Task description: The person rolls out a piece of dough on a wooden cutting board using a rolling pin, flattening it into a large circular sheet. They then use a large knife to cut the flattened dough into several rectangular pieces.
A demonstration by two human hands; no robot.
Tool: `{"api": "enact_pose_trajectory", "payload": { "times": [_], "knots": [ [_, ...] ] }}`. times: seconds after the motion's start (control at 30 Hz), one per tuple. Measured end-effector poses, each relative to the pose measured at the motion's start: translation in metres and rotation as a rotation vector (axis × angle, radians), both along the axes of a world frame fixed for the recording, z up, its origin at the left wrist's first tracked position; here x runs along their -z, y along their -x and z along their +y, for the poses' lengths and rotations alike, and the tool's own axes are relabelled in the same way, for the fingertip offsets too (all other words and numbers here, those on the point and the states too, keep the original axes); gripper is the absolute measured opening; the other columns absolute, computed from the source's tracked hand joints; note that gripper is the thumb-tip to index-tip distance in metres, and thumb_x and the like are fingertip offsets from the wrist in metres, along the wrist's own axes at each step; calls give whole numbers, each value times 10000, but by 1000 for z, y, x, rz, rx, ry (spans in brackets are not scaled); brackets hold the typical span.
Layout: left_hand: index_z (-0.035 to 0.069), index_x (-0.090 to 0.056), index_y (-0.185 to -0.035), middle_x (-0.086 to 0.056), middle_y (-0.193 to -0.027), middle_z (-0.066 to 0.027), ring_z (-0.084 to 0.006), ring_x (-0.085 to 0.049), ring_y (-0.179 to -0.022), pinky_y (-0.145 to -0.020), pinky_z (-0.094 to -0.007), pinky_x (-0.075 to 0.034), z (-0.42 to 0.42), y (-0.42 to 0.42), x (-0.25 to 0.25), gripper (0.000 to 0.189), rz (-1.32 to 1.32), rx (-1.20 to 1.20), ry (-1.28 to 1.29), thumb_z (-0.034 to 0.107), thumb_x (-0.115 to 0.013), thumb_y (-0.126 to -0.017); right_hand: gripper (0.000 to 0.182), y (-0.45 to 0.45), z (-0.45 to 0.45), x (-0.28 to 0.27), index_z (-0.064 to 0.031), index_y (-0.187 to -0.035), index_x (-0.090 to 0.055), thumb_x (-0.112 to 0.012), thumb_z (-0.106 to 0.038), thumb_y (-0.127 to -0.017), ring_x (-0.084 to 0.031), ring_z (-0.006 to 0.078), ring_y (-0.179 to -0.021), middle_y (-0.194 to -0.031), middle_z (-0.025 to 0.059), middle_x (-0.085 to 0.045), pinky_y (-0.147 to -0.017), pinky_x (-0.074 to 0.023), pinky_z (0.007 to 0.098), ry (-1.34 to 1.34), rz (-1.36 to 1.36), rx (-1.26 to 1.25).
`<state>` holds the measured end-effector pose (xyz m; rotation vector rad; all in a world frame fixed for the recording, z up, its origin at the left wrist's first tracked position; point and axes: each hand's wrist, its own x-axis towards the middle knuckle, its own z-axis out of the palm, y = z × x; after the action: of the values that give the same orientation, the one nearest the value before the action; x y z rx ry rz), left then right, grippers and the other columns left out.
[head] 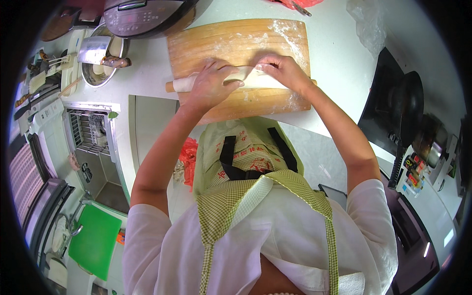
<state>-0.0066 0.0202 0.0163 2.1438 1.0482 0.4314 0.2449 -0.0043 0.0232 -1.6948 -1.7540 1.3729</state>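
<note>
A sheet of dough (247,78) is wrapped around a wooden rolling pin (170,87), whose ends stick out at both sides. The roll lies across a flour-dusted wooden board (236,40). My left hand (214,81) lies over the left half of the roll, thumb on the near side and fingers on the far side. Toward the right end, my right hand (282,70) has its thumb and bent fingers at the dough's upper edge, seeming to pinch it. Most of the pin is hidden inside the dough.
Behind the board at left stands a multicooker (143,16). A cleaver (96,49) rests across a metal bowl (96,75) with pale dough pieces. At left is a sink (107,191); a wok (407,107) sits on the cooktop (376,99) at right. A plastic bag (368,25) lies behind.
</note>
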Motion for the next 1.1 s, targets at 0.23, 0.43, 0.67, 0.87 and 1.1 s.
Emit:
{"api": "enact_pose_trajectory", "payload": {
  "times": [0.23, 0.43, 0.67, 0.87, 1.1],
  "knots": [
    [21, -708, -960, -673, -925, -136, -316, -628, -934, -837, -412, -495, 18, -9, 5, 185, -59, -72, 40, 195, -669, -911, 249, 4, 28, 13, -63, -1060, -710, -654, -295, -990, -562, 59, -822, -915, -20, -675, -756, -481, 244, 171, 160, 168],
    [3, -687, -956, -661, -896, -159, -320, -636, -845, -760, -410, -486, 50, -13, 8, 243, -11, -101, 159, 231, -603, -958, 233, -1, 31, 13, -43, -1048, -696, -746, -218, -903, -582, 79, -845, -926, 2, -673, -774, -485, 264, 288, 171, 46],
    [25, -674, -1093, -711, -1018, -126, -264, -669, -952, -863, -361, -509, 68, -9, 24, 263, 2, 72, 174, 208, -681, -904, 190, -11, 37, 27, -33, -1007, -711, -755, -180, -894, -602, 84, -816, -883, 10, -685, -768, -503, 261, 193, 167, 187],
    [53, -682, -1101, -715, -1028, -108, -278, -674, -959, -865, -386, -513, 91, -10, 23, 221, 13, -52, 291, 154, -670, -905, 148, -7, 40, 21, -51, -1041, -733, -699, -160, -947, -587, 58, -772, -830, -11, -686, -722, -495, 235, 94, 11, 255],
    [26, -680, -1121, -681, -1131, -181, -344, -634, -1066, -917, -444, -490, 53, 11, 2, 236, 67, -195, -182, 168, -598, -951, 196, 16, -3, -7, -107, -1119, -679, -601, -175, -953, -622, 279, -1169, -1255, 105, -669, -999, -520, 428, -557, -296, 94]
  ]
}}
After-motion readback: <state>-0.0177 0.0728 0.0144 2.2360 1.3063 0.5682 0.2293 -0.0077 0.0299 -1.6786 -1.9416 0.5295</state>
